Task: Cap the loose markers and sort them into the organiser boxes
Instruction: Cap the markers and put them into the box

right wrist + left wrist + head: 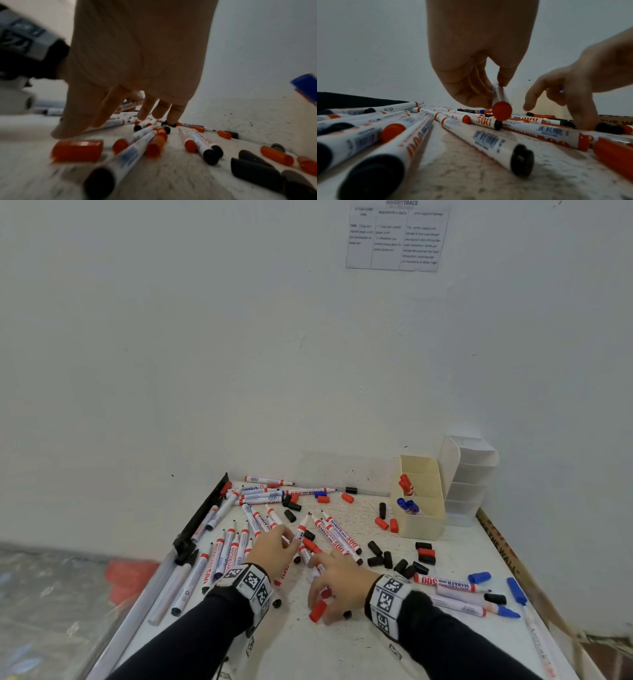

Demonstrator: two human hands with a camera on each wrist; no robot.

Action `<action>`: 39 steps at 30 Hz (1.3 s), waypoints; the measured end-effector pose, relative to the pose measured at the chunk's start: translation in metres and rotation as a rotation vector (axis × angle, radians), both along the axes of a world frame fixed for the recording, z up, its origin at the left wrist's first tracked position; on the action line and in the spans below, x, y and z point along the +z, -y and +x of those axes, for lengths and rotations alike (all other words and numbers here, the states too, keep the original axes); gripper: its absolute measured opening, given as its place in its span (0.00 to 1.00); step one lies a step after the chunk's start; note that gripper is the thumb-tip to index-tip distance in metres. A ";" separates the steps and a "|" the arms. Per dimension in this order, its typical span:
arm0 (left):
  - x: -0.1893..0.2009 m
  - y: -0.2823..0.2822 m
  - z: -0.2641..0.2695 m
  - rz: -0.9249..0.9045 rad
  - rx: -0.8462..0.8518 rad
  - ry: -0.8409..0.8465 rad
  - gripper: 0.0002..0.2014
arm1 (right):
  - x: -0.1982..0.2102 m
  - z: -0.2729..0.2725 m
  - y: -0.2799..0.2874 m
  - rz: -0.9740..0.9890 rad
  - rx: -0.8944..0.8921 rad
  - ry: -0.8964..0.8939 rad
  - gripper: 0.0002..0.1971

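My left hand pinches an uncapped red marker by its barrel and holds it just above the pile. In the left wrist view, the marker shows its red end plug below my left hand. My right hand is spread palm-down over the markers, fingers straight and holding nothing. A loose red cap lies just under its thumb. From the right wrist, my right hand has its thumb above that cap. A cream organiser box holds red and blue capped markers.
An empty white organiser box stands behind the cream one against the wall. Several uncapped markers and loose black caps and red caps litter the white table. A black strip edges the table's left side.
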State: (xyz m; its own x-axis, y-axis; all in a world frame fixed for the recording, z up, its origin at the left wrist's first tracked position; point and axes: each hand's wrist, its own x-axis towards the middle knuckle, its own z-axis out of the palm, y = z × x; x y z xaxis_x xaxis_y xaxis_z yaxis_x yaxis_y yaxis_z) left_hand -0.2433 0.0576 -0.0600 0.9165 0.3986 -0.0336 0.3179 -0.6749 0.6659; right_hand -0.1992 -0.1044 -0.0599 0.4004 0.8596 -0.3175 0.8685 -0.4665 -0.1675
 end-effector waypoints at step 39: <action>-0.001 0.042 -0.019 -0.099 -0.261 0.040 0.12 | 0.005 0.021 0.034 0.649 -0.671 -0.280 0.25</action>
